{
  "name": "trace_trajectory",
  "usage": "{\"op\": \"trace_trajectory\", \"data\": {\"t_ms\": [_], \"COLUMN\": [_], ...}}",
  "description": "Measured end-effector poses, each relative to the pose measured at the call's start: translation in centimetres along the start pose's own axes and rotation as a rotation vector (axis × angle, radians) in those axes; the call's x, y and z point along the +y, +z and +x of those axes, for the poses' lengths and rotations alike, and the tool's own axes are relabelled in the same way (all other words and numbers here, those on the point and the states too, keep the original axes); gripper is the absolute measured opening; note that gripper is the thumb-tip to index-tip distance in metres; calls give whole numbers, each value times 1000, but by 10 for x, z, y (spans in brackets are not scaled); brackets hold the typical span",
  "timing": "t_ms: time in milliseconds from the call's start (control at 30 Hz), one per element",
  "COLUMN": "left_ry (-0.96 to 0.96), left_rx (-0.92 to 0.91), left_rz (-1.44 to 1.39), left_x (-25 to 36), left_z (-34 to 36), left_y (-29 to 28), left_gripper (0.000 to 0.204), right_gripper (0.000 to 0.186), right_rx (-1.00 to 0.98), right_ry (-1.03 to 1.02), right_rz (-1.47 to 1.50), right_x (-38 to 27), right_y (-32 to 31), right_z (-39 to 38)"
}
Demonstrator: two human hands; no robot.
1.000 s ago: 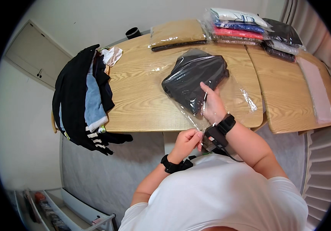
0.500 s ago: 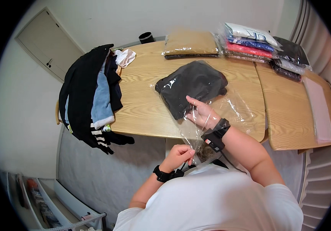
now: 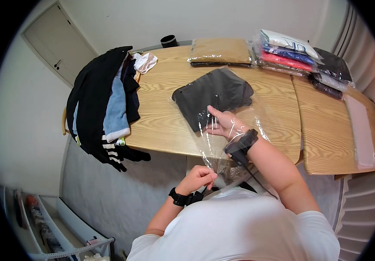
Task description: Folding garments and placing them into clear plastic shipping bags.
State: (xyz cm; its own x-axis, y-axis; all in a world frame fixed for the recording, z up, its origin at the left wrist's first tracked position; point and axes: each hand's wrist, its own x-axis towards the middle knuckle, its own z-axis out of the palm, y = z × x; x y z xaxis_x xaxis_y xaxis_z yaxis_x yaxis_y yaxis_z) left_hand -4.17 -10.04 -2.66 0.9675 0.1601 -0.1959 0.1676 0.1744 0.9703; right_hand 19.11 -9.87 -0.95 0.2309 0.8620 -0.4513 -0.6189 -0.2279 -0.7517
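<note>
A folded dark grey garment [image 3: 211,93] lies on the table inside a clear plastic bag [image 3: 263,124], whose open end reaches past the table's front edge toward me. Close to my body, my left hand [image 3: 198,179] is closed, pinching the edge of the bag's mouth. My right hand [image 3: 226,124] is inside the bag, seen through the film, at the near edge of the garment. Its thumb is stretched out and stands apart from the fingers; it does not appear to grip the cloth. Both wrists wear black bands with devices.
Loose clothes, black and blue, make a pile [image 3: 96,108] at the table's left end. Bagged garments, one tan package [image 3: 220,51] and a colourful stack [image 3: 287,52], stand along the back. Flat clear bags [image 3: 361,130] lie at right. A black cup [image 3: 168,41] stands behind the table.
My right hand has drawn slightly back and left inside the bag, its thumb coming off the garment. The left hand keeps its pinch. The whole view has shifted a little.
</note>
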Motion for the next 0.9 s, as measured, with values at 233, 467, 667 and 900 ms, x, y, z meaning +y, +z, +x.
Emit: {"op": "trace_trajectory", "data": {"t_ms": [233,467,667,900], "left_ry": [35,30,220,-134], "left_rx": [94,146,438,641], "left_rz": [-40,-26,78,189], "left_x": [-4,-11,-4,53], "left_z": [-6,-17,-55,11], "left_y": [0,-22,-68,-79], "left_gripper": [26,29,47,48], "right_gripper": [38,34,34,35], "right_rx": [-31,-9,-625,364], "right_ry": [-28,-200,-110,-243], "right_rz": [422,-269,-1059,-386], "right_x": [-25,15,-67,-80], "right_y": [-41,-26,-59,-126], "right_z": [-16,-90,-201,-96]}}
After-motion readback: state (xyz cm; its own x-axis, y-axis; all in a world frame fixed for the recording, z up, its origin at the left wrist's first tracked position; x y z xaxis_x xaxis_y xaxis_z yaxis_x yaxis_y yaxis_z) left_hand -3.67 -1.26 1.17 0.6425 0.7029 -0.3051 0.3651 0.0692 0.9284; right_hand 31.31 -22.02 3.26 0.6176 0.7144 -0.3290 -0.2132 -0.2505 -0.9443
